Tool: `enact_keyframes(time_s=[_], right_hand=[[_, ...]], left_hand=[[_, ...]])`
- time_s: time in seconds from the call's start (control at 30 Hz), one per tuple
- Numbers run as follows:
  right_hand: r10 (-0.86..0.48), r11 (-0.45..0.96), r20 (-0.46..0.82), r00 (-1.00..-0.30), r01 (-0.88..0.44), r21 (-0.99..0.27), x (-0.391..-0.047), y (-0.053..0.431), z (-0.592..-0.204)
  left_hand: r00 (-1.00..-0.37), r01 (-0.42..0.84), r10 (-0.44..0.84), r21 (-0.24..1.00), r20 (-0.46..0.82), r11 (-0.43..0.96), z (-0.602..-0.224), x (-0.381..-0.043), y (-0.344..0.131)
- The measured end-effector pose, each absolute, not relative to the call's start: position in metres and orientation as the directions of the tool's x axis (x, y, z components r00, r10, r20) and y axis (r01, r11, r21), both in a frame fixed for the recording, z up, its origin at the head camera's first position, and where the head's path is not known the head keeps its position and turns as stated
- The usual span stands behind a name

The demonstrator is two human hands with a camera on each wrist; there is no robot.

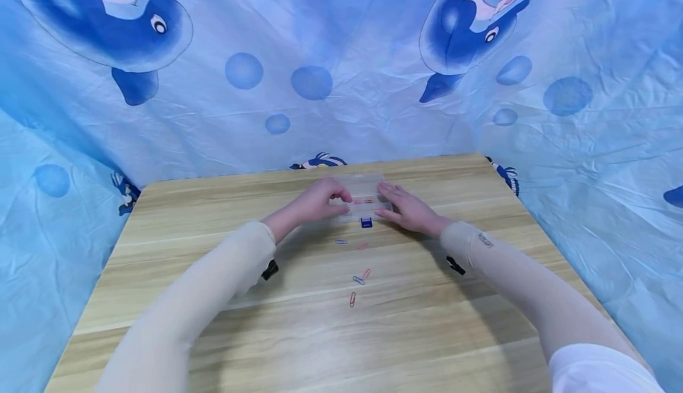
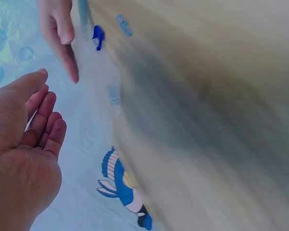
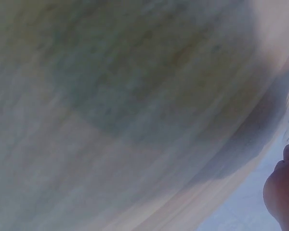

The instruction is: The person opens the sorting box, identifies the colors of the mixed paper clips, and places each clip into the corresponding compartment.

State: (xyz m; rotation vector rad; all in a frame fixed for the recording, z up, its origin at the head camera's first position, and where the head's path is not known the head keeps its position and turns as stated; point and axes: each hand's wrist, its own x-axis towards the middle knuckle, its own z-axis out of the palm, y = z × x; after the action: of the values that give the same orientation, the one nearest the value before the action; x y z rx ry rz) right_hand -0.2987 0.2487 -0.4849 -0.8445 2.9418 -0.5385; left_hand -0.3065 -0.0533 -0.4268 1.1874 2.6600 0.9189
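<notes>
A clear plastic box [image 1: 358,184] with a blue latch [image 1: 366,223] lies near the table's far edge. Inside it a small reddish paper clip [image 1: 368,201] shows. My left hand [image 1: 320,199] is at the box's left side, fingers loosely bent and thumb apart; nothing is visible between them. In the left wrist view that left hand [image 2: 29,130] has relaxed fingers. Against the box's right side rests my right hand [image 1: 409,208], its fingers extended. Only a sliver of the right hand [image 3: 284,187] enters the right wrist view.
On the wooden table [image 1: 299,345], in front of the box, lie a blue paper clip [image 1: 341,241], a pink one and, nearer, a red paper clip [image 1: 352,299] with others beside it. A blue dolphin-print curtain [image 1: 373,120] hangs behind and along both sides.
</notes>
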Motion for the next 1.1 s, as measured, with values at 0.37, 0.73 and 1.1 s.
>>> enact_keyframes(time_s=[0.37,0.73,1.1], right_hand=[[-0.509,0.803,0.047,-0.859,-0.494,-0.333,-0.291,0.249,-0.480],[-0.510,0.811,0.028,-0.860,-0.492,-0.316,-0.291,0.246,-0.479],[-0.496,0.818,0.020,-0.868,-0.474,-0.325,-0.290,0.245,-0.478]], left_hand=[[-0.671,0.670,0.714,0.576,0.199,0.469,-0.443,-0.272,-0.085],[-0.676,0.661,0.714,0.577,0.181,0.480,-0.463,-0.265,-0.091],[-0.657,0.682,0.736,0.547,0.165,0.486,-0.478,-0.266,-0.080]])
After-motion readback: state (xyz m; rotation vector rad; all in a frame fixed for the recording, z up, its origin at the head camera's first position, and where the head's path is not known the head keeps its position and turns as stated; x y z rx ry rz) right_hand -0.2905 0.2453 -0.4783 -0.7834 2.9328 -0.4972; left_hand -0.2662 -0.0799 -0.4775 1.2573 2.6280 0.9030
